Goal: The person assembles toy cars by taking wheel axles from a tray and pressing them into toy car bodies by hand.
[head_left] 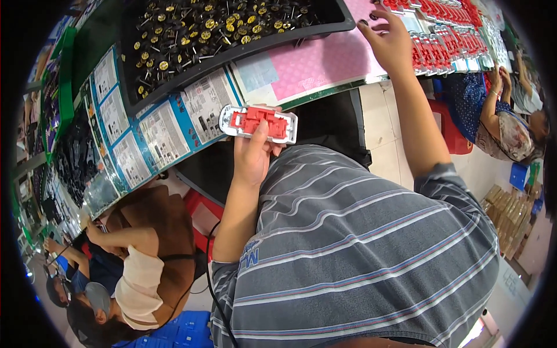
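Over my lap, my left hand (253,153) holds a toy car body (259,123), its underside facing up. The shell is white, with a red chassis piece set inside it, and my thumb presses on the red part. My right hand (390,43) is raised beyond the near table edge, beside the right end of a black tray (232,49). Two small black wheels (364,22) show at its thumb and fingertip; the axle between them is hard to make out. Many loose black wheel axles (217,26), some with yellow hubs, fill the tray.
A pink mat (325,66) covers the table under my right hand. Rows of red and white car bodies (444,46) stand at the far right. Printed sheets (162,130) line the table at left. Co-workers sit at both sides, near a red stool (452,124).
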A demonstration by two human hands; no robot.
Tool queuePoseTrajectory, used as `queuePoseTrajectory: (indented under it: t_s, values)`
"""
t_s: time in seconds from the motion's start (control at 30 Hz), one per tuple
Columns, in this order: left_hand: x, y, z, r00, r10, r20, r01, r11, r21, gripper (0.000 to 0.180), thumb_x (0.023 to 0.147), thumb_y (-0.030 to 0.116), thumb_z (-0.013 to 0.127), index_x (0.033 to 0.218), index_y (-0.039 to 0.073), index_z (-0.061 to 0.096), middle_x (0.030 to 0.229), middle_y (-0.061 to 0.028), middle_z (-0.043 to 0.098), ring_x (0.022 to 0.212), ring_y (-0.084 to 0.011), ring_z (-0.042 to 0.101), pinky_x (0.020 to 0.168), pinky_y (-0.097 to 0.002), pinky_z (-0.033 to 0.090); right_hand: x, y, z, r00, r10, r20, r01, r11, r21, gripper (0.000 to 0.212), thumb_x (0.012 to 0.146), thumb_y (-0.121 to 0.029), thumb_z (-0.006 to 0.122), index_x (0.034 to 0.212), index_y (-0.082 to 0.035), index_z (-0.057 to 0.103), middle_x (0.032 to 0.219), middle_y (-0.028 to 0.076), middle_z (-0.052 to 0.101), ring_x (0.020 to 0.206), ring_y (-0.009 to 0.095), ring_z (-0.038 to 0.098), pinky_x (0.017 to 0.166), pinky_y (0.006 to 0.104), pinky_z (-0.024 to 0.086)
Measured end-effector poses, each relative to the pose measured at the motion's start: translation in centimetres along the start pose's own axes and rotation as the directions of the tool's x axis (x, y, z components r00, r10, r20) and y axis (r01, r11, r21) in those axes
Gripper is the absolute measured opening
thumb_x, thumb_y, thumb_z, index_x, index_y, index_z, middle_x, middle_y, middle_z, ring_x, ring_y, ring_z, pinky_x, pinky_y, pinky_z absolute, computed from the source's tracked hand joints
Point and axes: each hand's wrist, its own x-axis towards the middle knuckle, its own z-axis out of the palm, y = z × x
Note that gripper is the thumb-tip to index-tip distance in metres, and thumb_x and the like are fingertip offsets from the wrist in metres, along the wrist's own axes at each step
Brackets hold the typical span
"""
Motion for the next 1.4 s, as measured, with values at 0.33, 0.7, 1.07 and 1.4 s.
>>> queuePoseTrajectory:
  t_s: [0.33,0.7,1.07,1.4]
  values:
    - [1.9,0.6,1.8,1.000,0.007,0.015,-0.008,1.000,0.017,0.042,0.106,0.029,0.057,0.134,-0.002,0.054,0.104,-0.0112,0.069,0.079,-0.0140,0.066,0.062,-0.0249,0.049,-11.9,-11.0,-1.6,0.832,-0.304,0.465,0.045,0.871,0.489,0.055,0.079,-0.009,0.085,0.128,-0.003,0.062,0.126,0.011,0.063,0.111,0.024,0.063,0.091,0.0336,0.054]
    - [0.6,-0.2,0.5,0.999,0.005,0.042,-0.006,1.000,0.025,0.043,0.104,0.027,0.056,0.138,0.000,0.050,0.128,-0.0187,0.064,0.084,-0.0187,0.065,0.062,-0.0291,0.049,-8.2,-10.2,-0.6,0.851,-0.413,0.324,0.283,0.881,0.380,0.048,0.080,-0.015,0.085,0.122,-0.002,0.066,0.119,0.012,0.067,0.107,0.025,0.066,0.089,0.0336,0.054]
    - [0.7,-0.5,0.0,1.000,-0.013,0.017,0.012,1.000,0.024,0.042,0.105,0.026,0.055,0.138,0.001,0.049,0.132,-0.0200,0.064,0.082,-0.0190,0.065,0.061,-0.0301,0.049,3.5,-6.3,-2.3,0.899,-0.401,-0.177,0.388,0.915,-0.108,0.036,0.081,-0.011,0.084,0.111,0.001,0.068,0.115,0.019,0.062,0.096,0.029,0.065,0.077,0.0358,0.057]
    - [0.8,-0.3,1.4,0.998,-0.037,0.044,0.034,0.998,0.061,0.039,0.105,0.024,0.055,0.136,0.001,0.050,0.128,-0.0180,0.065,0.080,-0.0166,0.063,0.061,-0.0293,0.049,7.1,-12.0,4.9,0.609,-0.426,0.669,0.442,0.883,0.160,0.022,0.082,-0.015,0.077,0.096,0.002,0.075,0.090,0.024,0.072,0.083,0.038,0.071,0.077,0.0430,0.056]
